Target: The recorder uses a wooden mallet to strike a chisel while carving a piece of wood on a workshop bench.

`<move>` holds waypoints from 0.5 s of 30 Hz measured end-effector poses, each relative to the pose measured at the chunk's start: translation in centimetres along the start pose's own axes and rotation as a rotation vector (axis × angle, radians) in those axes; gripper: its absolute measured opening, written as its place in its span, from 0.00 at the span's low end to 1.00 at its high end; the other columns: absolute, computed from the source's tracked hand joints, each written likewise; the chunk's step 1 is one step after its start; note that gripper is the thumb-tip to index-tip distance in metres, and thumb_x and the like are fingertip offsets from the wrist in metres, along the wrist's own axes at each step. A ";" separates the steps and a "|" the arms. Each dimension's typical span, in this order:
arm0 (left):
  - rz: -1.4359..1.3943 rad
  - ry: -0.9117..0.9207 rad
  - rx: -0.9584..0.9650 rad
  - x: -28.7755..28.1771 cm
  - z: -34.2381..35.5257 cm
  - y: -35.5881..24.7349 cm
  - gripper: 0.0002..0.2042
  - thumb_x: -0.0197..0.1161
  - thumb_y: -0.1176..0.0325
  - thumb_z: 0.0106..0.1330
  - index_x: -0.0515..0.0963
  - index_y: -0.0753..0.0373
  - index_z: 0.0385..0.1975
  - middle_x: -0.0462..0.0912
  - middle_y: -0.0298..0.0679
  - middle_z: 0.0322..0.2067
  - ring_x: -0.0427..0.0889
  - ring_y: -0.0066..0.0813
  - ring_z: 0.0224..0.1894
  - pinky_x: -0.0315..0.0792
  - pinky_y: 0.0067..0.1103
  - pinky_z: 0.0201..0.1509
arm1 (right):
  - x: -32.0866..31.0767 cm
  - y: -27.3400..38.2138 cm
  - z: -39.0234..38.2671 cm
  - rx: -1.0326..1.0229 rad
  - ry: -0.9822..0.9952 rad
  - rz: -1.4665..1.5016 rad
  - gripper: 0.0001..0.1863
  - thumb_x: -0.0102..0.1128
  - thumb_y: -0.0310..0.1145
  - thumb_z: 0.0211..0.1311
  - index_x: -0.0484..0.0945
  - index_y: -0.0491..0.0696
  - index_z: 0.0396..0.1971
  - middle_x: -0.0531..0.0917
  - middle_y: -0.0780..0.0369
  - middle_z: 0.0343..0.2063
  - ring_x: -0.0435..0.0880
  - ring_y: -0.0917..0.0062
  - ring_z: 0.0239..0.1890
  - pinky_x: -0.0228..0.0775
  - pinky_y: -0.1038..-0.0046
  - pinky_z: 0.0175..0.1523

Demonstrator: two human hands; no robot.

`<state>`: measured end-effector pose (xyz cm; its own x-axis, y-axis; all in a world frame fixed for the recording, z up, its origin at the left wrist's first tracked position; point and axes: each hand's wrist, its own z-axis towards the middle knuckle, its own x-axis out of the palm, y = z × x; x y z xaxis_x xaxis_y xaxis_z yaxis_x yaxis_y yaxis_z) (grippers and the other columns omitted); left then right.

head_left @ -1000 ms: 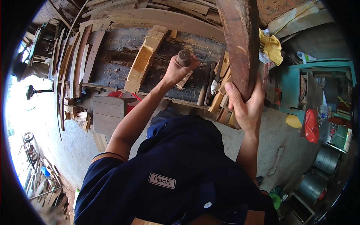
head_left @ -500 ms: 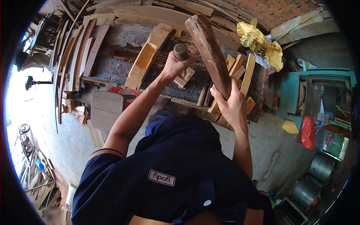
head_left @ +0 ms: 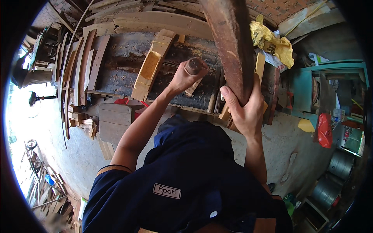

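Note:
My left hand [head_left: 182,80] is wrapped round the upright wooden handle of what looks like a chisel [head_left: 194,66]; its blade is hidden below my fist. Under that fist lies a small pale wood block [head_left: 193,88], mostly covered, on the dark workbench [head_left: 120,83]. In my right hand [head_left: 248,112] is a thick, rough wooden club [head_left: 232,46], gripped at its narrow end. The club is raised, its broad end reaching past the top of the picture, to the right of the chisel.
Left of the chisel lies a long pale beam with a hollow [head_left: 150,66]. Narrow wood strips [head_left: 260,64] and a yellow sack [head_left: 272,43] are at the right. Long boards [head_left: 83,64] line the left end. A wooden stool [head_left: 115,120] stands before the bench.
My right hand has lifted the club, which now looms larger and further up. The left hand keeps hold of the chisel, and more of the wood block is hidden. The whole view has shifted slightly.

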<state>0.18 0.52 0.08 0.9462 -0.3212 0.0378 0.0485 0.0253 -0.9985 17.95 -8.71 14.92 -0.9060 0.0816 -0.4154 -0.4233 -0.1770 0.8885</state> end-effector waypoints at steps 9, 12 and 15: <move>-0.094 0.112 0.029 0.4 -0.3 1.1 0.10 0.66 0.79 0.60 0.81 0.67 0.41 0.87 0.35 0.38 0.83 0.17 0.40 0.78 0.20 0.46 | 2.0 -4.4 -1.2 0.020 0.197 -0.459 0.29 0.63 0.49 0.65 0.67 0.42 0.54 0.82 0.49 0.18 0.86 0.53 0.24 0.76 0.56 0.27; -0.144 0.052 0.014 0.7 -0.1 -0.3 0.09 0.66 0.78 0.61 0.81 0.66 0.40 0.87 0.33 0.38 0.82 0.16 0.40 0.77 0.20 0.46 | 1.4 -4.8 -1.1 0.179 0.254 -0.325 0.30 0.63 0.50 0.65 0.68 0.43 0.55 0.84 0.50 0.21 0.87 0.53 0.26 0.77 0.56 0.30; -0.105 -0.037 -0.026 0.5 -0.1 -0.8 0.08 0.68 0.76 0.62 0.80 0.64 0.39 0.85 0.30 0.35 0.81 0.16 0.39 0.76 0.19 0.46 | 0.3 -4.4 -1.3 0.204 0.146 -0.242 0.29 0.65 0.51 0.65 0.71 0.43 0.54 0.85 0.53 0.25 0.88 0.57 0.30 0.77 0.60 0.34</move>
<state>0.57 0.22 0.85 0.9474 -0.2860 0.1434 0.1404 -0.0311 -0.9896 19.58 -9.15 10.62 -0.7760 -0.0469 -0.6290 -0.6306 0.0315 0.7755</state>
